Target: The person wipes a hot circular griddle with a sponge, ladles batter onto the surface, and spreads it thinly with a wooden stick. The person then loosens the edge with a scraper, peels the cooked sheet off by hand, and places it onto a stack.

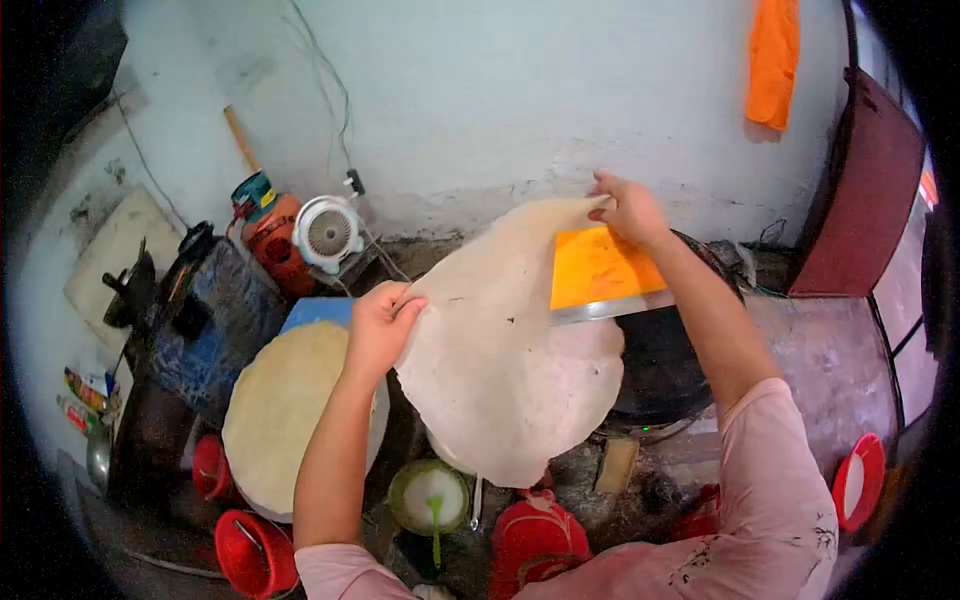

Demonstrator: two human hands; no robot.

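Note:
A large, thin round pancake point(500, 350) hangs stretched between my two hands. My left hand point(385, 325) is closed, pinching its left edge between thumb and fingers. My right hand point(628, 210) grips the upper right edge. Just below the right palm, an orange scraper point(605, 268) with a metal edge lies against the pancake; how the hand holds it is partly hidden. Behind and right of the pancake is a round black griddle point(660, 365), partly covered by it and by my right arm. At the left, a stack of pale pancakes point(285, 410) sits beyond my left forearm.
A green bowl point(400, 500) of white batter with a green ladle point(436, 530) stands low in front. Red buckets point(245, 560) are at the lower left, a red basin point(865, 480) at the right. A white blower point(328, 235) is near the wall. A brown panel point(865, 190) stands at right.

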